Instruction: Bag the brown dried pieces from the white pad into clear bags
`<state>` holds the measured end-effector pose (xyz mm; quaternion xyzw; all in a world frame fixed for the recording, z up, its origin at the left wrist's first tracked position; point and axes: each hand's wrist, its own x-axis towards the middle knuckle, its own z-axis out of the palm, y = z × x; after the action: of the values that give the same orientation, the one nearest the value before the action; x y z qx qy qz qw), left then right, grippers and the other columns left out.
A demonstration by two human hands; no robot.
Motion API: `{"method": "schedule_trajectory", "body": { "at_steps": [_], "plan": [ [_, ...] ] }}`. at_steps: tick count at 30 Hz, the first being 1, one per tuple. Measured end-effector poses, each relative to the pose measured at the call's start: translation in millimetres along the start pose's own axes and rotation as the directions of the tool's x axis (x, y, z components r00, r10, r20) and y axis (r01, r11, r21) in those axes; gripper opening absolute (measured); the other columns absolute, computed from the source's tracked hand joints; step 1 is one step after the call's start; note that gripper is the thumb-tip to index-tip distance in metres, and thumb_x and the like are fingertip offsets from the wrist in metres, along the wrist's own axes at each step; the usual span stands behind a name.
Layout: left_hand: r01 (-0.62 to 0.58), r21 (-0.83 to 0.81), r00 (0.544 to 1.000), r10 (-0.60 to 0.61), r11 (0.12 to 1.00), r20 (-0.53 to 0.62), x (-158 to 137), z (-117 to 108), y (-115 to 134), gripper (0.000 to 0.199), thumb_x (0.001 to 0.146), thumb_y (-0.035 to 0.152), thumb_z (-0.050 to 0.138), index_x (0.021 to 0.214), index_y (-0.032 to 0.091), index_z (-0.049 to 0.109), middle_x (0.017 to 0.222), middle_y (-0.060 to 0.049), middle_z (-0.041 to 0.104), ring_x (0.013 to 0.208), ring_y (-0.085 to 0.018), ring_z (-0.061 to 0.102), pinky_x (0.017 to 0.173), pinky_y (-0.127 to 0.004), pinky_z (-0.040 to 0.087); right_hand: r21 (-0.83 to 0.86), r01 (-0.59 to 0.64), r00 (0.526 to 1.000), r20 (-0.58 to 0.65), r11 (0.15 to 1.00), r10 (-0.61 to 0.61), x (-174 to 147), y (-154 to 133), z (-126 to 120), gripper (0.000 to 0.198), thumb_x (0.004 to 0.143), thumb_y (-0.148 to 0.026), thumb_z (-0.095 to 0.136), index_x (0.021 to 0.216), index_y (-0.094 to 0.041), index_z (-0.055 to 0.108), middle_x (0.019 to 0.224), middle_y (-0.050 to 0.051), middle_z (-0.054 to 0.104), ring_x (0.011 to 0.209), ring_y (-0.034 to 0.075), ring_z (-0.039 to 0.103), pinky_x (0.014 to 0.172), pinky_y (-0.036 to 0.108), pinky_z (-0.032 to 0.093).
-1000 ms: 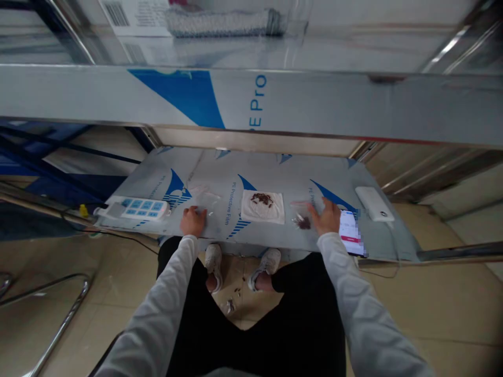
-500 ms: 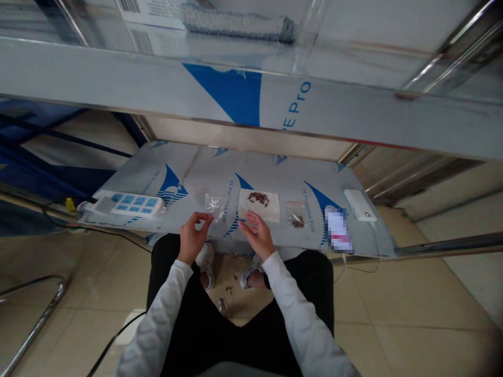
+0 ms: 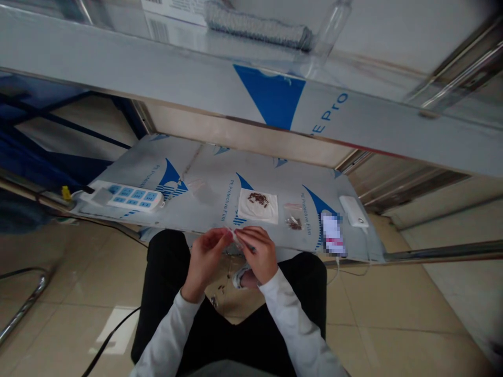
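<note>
My left hand (image 3: 208, 256) and my right hand (image 3: 259, 254) meet just over the shelf's front edge. Both are closed, fingertips pinching a small clear plastic zip bag (image 3: 237, 242), most of which the fingers hide. Beyond them lies a white cloth or paper square (image 3: 257, 212) with a heap of small brown pieces (image 3: 258, 199) on it. To the right of the square rests another clear bag (image 3: 293, 217), with similar brown pieces inside.
On the film-covered lower shelf (image 3: 184, 214) lie a power strip (image 3: 133, 198) at left, a blurred-out phone (image 3: 332, 234) and a white power bank (image 3: 353, 211) at right. An upper shelf (image 3: 176, 86) juts out above. Small bits (image 3: 214, 301) lie on the floor.
The clear bag beside the white square has left the shelf and is now between my hands. My right hand has closed, and both hands have come together nearer my body.
</note>
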<state>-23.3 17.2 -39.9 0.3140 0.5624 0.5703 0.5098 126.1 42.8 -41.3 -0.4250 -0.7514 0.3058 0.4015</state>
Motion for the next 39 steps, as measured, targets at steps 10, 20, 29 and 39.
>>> {"method": "schedule_trajectory", "body": {
  "at_steps": [10,20,29,39],
  "plan": [
    [0.058,0.063,0.988,-0.067,0.996,0.142,-5.5,4.9,-19.3,0.031,0.064,0.042,0.076,0.076,0.014,0.07,0.077,-0.006,0.075,0.072,-0.019,0.07,0.071,-0.027,0.055,0.311,-0.381,0.924,0.14,0.871,0.354,-23.6,9.0,0.7,0.027,0.082,-0.044,0.063,0.085,-0.019,0.073,0.087,0.006,0.073,0.078,0.02,0.068,0.068,0.03,0.054],
    [-0.035,0.69,0.993,-0.05,0.723,0.102,-17.8,29.2,-21.5,0.017,0.074,0.032,0.06,0.076,0.019,0.072,0.074,-0.004,0.074,0.07,-0.021,0.07,0.066,-0.028,0.051,-0.214,-0.166,0.979,0.08,0.963,0.186,-35.9,30.3,-17.9,0.025,0.087,-0.008,0.049,0.093,-0.023,0.068,0.103,0.005,0.069,0.093,0.018,0.067,0.081,0.028,0.052],
    [-0.302,0.872,0.953,0.147,0.384,0.265,-30.0,35.7,-9.3,0.014,0.079,0.029,0.055,0.074,0.019,0.065,0.073,-0.004,0.07,0.07,-0.021,0.068,0.067,-0.032,0.049,-0.221,-0.109,0.948,0.27,0.969,0.168,-25.0,35.9,-33.3,0.023,0.079,-0.005,0.06,0.089,-0.019,0.075,0.083,0.005,0.066,0.077,0.016,0.064,0.071,0.025,0.049],
    [-0.487,0.664,0.871,0.26,0.567,0.416,13.1,34.4,-22.9,0.022,0.076,0.023,0.062,0.095,0.021,0.051,0.083,-0.002,0.065,0.076,-0.018,0.066,0.07,-0.031,0.051,0.031,-0.085,0.958,0.279,0.996,0.074,21.7,35.5,-52.4,0.012,0.08,-0.021,0.066,0.089,-0.019,0.073,0.083,0.004,0.069,0.073,0.014,0.063,0.064,0.023,0.048]
  ]
}}
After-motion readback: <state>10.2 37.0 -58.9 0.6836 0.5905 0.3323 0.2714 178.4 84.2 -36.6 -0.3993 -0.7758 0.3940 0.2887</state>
